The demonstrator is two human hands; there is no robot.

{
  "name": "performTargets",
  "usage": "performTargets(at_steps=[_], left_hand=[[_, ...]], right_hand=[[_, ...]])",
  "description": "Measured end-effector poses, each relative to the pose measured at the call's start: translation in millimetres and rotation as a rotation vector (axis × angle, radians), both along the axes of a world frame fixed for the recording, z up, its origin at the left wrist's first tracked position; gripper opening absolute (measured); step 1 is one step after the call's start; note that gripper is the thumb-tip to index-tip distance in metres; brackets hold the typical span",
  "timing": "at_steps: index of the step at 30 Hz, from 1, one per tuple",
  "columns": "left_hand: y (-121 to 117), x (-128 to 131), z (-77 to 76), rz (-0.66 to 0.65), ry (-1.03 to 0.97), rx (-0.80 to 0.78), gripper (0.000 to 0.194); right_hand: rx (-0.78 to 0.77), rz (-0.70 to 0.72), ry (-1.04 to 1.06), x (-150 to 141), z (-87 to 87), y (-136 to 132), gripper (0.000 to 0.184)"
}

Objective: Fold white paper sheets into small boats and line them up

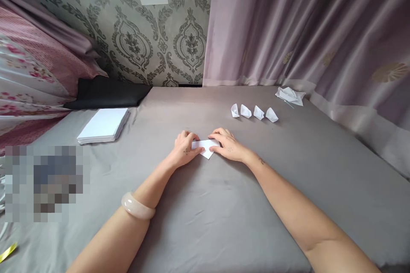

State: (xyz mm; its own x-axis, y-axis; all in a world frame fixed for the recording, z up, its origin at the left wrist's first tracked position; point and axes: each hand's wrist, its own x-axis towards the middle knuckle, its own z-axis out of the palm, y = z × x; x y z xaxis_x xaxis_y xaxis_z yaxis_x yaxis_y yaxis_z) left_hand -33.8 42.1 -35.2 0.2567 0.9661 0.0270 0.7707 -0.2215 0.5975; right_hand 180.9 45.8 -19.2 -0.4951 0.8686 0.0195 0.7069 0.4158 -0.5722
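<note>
A small folded sheet of white paper (208,152) lies on the grey cloth, its lower edge coming to a point toward me. My left hand (185,147) grips its left side, thumb on top and fingers curled along the far edge. On the right side, my right hand (229,145) holds it the same way, with the thumb pressed near the middle. Both thumbs cover part of the paper, so some of its folds are hidden. Beyond my right hand stand several folded white paper boats (259,112) in a row.
At the left is a thick stack of white paper (104,123), with a black folded item (109,91) behind it. Crumpled white papers (290,95) lie at the far right by the curtain (256,30). A yellow strip (8,252) is at the near left, below a blurred patch.
</note>
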Motion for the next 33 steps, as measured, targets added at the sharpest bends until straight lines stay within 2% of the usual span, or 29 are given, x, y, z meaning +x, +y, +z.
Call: performTargets(at_steps=[3,5,10,13,18,22,26,33], left_hand=[[0.8,-1.7,1.9,-0.037,-0.029,-0.039,0.028],[0.6,-2.1,4.9,-0.064,-0.044,-0.071,0.027],[-0.7,-4.9,10.8,-0.104,-0.163,-0.15,0.042],[-1.0,-7.8,11.6,-0.174,-0.222,-0.207,0.033],[-3.5,-9.2,13.8,-0.242,-0.234,-0.238,0.028],[-6.5,-8.5,16.3,-0.24,-0.252,-0.298,0.027],[-8.3,-7.2,18.7,-0.232,-0.346,-0.308,0.027],[-9.8,-6.8,25.1,-0.216,-0.461,-0.235,0.028]], right_hand=[[-0.04,0.019,0.012,0.0,3.0,-0.4,0.02],[-0.051,0.03,0.028,-0.6,4.6,-1.5,0.018],[-0.069,0.062,0.049,-0.6,6.6,-4.4,0.045],[-0.113,0.007,0.052,-0.4,7.9,-4.4,0.055],[-0.101,0.02,0.083,-0.6,13.1,-2.3,0.033],[-0.243,0.071,0.096,0.9,17.6,-3.5,0.021],[-0.347,0.109,0.149,3.6,20.6,-4.7,0.019],[-0.341,0.03,0.133,6.6,23.4,-2.6,0.02]])
